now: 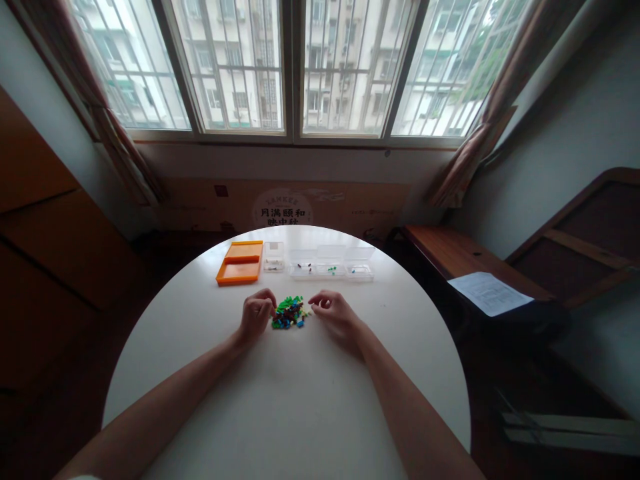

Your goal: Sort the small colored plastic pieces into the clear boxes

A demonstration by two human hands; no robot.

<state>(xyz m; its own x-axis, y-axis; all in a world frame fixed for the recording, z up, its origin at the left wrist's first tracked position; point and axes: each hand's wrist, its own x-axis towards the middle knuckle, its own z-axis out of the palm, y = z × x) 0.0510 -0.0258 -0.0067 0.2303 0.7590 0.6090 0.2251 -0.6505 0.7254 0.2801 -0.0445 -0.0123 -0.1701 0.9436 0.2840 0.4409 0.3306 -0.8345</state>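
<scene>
A small heap of toy bricks (289,312) in green, blue, brown and pale yellow lies on the white round table (300,393). At the heap's left edge is my left hand (257,315), its fingers curled inward; whether a brick is between the fingertips is too small to tell. My right hand (336,313) rests just right of the heap, thumb and forefinger a little apart, beside a few pale yellow pieces. No brick shows between those fingers. Behind the heap, clear plastic boxes (317,273) with raised lids hold a few small brown, green and blue pieces.
An orange two-part tray (239,271) stands at the back left, with a small clear case (273,265) next to it. To the right, a paper sheet (489,293) lies on a wooden bench (450,247). Barred windows and curtains are beyond the table.
</scene>
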